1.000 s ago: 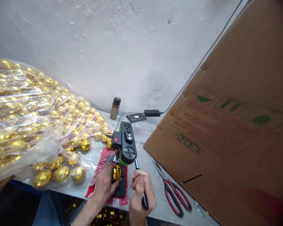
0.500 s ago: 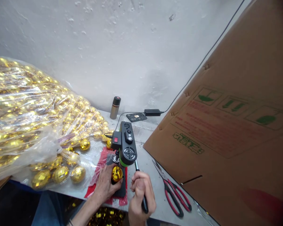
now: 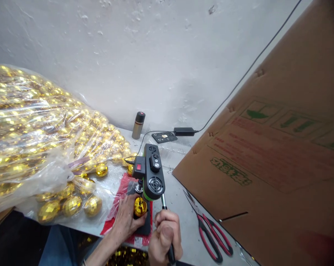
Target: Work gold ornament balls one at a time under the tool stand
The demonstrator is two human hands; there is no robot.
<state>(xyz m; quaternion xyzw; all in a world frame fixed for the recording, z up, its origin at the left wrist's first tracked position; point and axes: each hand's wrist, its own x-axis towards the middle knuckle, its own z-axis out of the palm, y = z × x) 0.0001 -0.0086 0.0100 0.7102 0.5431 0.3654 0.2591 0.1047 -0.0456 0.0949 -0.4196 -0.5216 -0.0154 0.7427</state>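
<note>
A small black bench drill press (image 3: 153,173) with a green band stands on red plastic wrap (image 3: 109,224). Under its head, my left hand (image 3: 127,218) grips a shiny gold faceted ball (image 3: 140,206) between thumb and fingers. The ball's top faces the drill head; the bit itself is hidden. My right hand (image 3: 166,234) is closed around the black-gripped lever (image 3: 171,255) of the press, at the machine's right side. Red-and-black handled scissors (image 3: 211,232) lie on the table to the right of that hand.
A big clear bag of gold balls (image 3: 44,122) fills the left side, with loose gold balls (image 3: 93,205) in front. At the back are a spray can (image 3: 138,125), a phone (image 3: 164,137) and a power adapter (image 3: 184,131). A large cardboard box (image 3: 266,147) leans on the right.
The view has shifted slightly, so everything sits a little further right. My right hand and the lever's grip end appear slightly lower. My left hand still holds the ball under the press.
</note>
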